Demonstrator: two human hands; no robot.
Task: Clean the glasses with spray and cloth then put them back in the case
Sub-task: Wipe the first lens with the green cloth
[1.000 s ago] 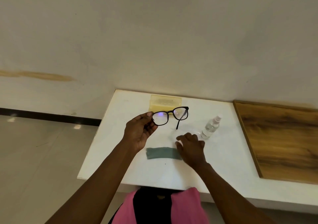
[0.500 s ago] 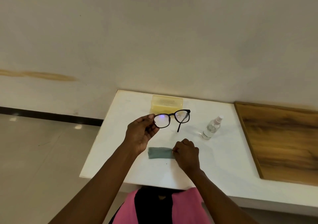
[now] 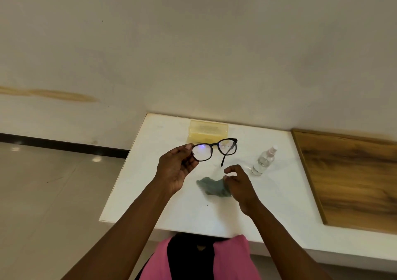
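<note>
My left hand point(image 3: 176, 168) holds black-framed glasses point(image 3: 214, 150) by the left end of the frame, above the white table point(image 3: 150, 183); one temple arm hangs down. My right hand point(image 3: 238, 183) pinches a grey-green cloth point(image 3: 211, 186), bunched and partly lifted off the table, just below the glasses. A small clear spray bottle point(image 3: 264, 161) with a white nozzle stands to the right of my right hand. The translucent yellow glasses case point(image 3: 207, 132) lies at the table's far edge, behind the glasses.
The table stands against a plain wall point(image 3: 193, 54). A wooden board point(image 3: 352, 178) covers the surface on the right. Tiled floor point(image 3: 43, 193) lies to the left. A pink and black garment point(image 3: 199, 258) shows at the near edge.
My right hand went from lying on the cloth's right end to pinching it; the flat cloth is now bunched and partly raised. The glasses stay held in my left hand.
</note>
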